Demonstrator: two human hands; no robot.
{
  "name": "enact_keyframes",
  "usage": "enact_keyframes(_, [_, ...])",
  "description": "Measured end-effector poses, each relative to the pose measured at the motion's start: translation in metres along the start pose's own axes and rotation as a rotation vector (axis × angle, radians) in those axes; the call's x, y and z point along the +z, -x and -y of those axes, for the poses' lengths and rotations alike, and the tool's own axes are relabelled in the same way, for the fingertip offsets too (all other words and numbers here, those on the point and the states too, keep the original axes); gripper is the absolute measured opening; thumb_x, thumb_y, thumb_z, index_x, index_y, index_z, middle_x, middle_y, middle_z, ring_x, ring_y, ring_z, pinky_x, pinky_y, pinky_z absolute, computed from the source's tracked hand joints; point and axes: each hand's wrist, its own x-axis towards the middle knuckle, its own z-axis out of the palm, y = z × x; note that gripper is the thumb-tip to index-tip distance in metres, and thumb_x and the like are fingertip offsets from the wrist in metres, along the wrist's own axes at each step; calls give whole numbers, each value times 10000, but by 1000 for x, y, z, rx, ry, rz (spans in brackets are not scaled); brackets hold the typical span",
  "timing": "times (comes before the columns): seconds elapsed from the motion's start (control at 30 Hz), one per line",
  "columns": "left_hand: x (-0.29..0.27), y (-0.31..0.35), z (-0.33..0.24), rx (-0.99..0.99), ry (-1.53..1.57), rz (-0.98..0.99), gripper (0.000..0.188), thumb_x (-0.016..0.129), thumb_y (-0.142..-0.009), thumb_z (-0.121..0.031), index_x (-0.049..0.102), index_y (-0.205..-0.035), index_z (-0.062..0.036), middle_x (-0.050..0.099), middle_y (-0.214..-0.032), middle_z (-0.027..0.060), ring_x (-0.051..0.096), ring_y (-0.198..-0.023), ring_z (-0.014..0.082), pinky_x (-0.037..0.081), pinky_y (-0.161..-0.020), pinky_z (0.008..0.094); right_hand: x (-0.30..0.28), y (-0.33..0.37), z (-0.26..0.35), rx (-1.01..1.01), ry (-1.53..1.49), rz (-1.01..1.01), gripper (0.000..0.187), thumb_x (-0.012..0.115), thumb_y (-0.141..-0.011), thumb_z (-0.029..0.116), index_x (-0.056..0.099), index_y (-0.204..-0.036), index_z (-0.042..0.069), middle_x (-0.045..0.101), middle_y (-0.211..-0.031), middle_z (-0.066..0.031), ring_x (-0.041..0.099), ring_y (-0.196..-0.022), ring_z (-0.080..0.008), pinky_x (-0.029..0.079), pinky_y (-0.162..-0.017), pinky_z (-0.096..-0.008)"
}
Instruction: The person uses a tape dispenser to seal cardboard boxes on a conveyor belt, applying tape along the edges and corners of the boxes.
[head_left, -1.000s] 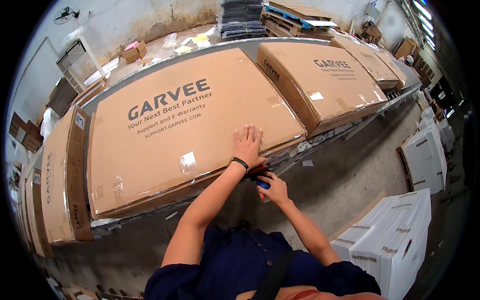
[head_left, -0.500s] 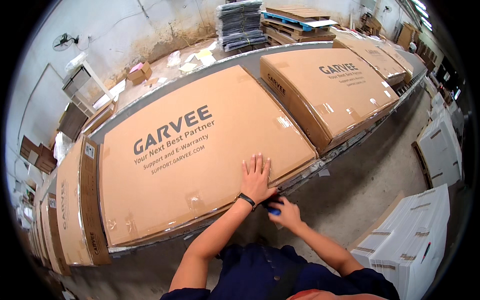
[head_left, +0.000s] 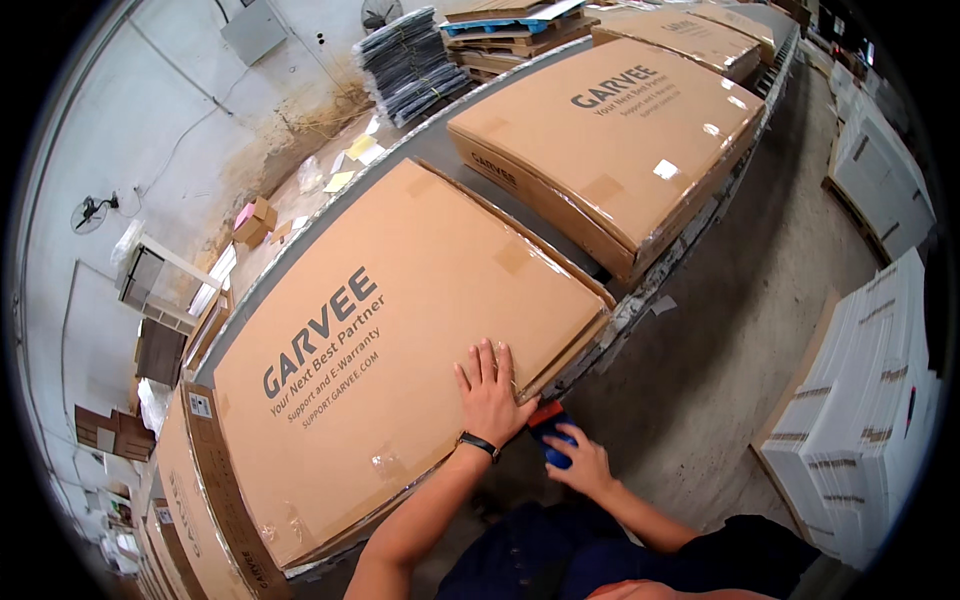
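- Right hand [head_left: 580,462] is closed around a blue-and-red handheld tape dispenser [head_left: 548,432] at the near edge of the large flat brown cardboard carton [head_left: 400,330].
- Left hand [head_left: 492,392] lies flat, fingers spread, on the carton's near corner.
- I'd worry the carton slides on the grey conveyor [head_left: 640,300] if that press eases, skewing the tape.
- Second brown carton [head_left: 620,140] sits beyond, apart.

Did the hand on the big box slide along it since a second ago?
Cannot tell for sure. The left hand lies flat on the large cardboard box near its front edge, much as before. The camera itself swung, so most of the shift is the view.
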Motion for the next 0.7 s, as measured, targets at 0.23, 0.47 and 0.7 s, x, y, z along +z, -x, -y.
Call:
enact_keyframes(0.23, [2,3,0,51,-38,-52,876,687,-660,-449,335,-1330,-9,312,-1379,233,274,-1283,407,223,-1006,587,-10,-28,12,291,-9,120,492,646,-634,396,647,-1085,199,541,-1211,-41,587,-996,-236,474,-856,-353])
enact_keyframes(0.47, [4,10,5,15,-41,-38,906,679,-661,-490,323,-1354,-28,298,-1400,216,248,-1309,376,179,-1043,562,-1,-26,-59,560,-844,216,379,587,-804,353,635,-1076,93,596,-1108,-73,563,-1014,-202,444,-869,-314])
enact_keyframes(0.7, [14,12,7,69,-79,-113,897,682,-647,-496,334,-1326,-24,333,-1365,217,279,-1283,378,221,-1008,563,2,0,-107,221,154,971,436,614,-689,520,701,-930,167,663,-978,-53,612,-916,-222,486,-771,-374])
